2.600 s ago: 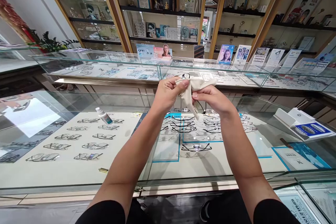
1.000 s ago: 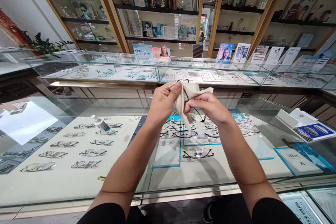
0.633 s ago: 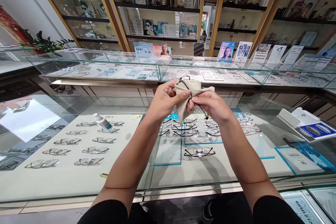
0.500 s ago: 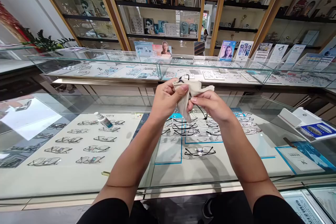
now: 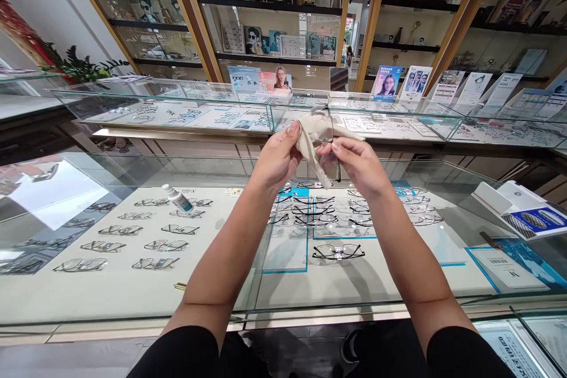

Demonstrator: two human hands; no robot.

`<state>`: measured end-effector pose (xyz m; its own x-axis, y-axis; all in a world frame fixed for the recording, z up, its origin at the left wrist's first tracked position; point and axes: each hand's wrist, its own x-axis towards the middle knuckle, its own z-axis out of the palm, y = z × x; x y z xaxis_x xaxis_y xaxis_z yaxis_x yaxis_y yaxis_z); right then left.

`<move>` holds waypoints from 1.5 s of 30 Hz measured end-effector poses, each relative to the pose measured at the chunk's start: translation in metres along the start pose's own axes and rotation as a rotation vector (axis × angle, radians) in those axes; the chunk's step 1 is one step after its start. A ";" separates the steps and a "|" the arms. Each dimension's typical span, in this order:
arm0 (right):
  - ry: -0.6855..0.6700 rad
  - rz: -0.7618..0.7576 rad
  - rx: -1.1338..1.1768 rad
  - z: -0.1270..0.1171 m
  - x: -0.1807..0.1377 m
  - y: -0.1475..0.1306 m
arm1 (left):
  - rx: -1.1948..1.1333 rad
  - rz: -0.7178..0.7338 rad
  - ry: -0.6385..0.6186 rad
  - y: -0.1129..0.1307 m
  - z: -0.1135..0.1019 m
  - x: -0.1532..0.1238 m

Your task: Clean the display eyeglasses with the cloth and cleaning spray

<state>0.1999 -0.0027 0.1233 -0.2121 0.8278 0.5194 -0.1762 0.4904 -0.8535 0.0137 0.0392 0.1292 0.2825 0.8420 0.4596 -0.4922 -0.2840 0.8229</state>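
Both my hands are raised over a glass display counter (image 5: 133,307). My left hand (image 5: 277,156) pinches a beige cleaning cloth (image 5: 310,133) that is wrapped round one end of a thin black pair of glasses (image 5: 333,166). My right hand (image 5: 358,162) is closed on the other end of the glasses, thumb and fingers pressed on the cloth. One lens hangs below my right fingers, and a temple tip sticks up above the cloth. Most of the frame is hidden by cloth and fingers.
Under the counter glass lie several rows of glasses (image 5: 316,215), with one black pair (image 5: 339,251) alone in front. A small white spray bottle (image 5: 177,198) lies on the counter at left. A white open box (image 5: 516,207) sits at right. A second glass counter (image 5: 266,112) and shelves stand beyond.
My hands have lifted slightly and turned the glasses inside the cloth. A lens now hangs below my right fingers, and the cloth sits higher between my thumbs.
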 end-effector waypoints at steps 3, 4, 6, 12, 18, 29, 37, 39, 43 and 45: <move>0.126 -0.070 -0.014 -0.004 0.000 -0.002 | 0.066 -0.022 -0.022 -0.002 -0.009 0.004; 0.156 -0.098 -0.024 -0.005 0.000 -0.002 | 0.093 -0.022 -0.039 -0.003 -0.012 0.004; 0.193 -0.155 -0.049 -0.009 0.001 -0.002 | 0.151 -0.012 -0.076 -0.002 -0.015 0.004; 0.208 -0.187 -0.090 -0.009 0.007 0.008 | 0.328 -0.061 -0.280 0.005 -0.008 -0.007; 0.134 -0.143 0.003 0.004 0.010 0.021 | 0.191 -0.193 -0.332 0.001 0.006 -0.014; 0.118 -0.194 -0.101 -0.003 0.007 0.007 | 0.267 -0.260 -0.472 0.013 -0.020 -0.008; 0.075 -0.245 -0.158 0.003 0.008 0.015 | 0.288 -0.211 -0.334 0.003 -0.013 -0.013; 0.081 -0.234 -0.170 0.003 0.008 0.016 | 0.275 -0.221 -0.329 0.003 -0.011 -0.014; 0.106 -0.208 -0.179 0.001 0.007 0.015 | 0.194 -0.301 -0.329 0.006 -0.009 -0.014; 0.115 -0.231 -0.179 0.000 0.007 0.015 | 0.126 -0.346 -0.368 0.007 -0.009 -0.013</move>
<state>0.1953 0.0104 0.1140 -0.0743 0.7090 0.7013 -0.0328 0.7011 -0.7123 -0.0004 0.0304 0.1262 0.6934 0.6856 0.2217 -0.2218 -0.0897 0.9710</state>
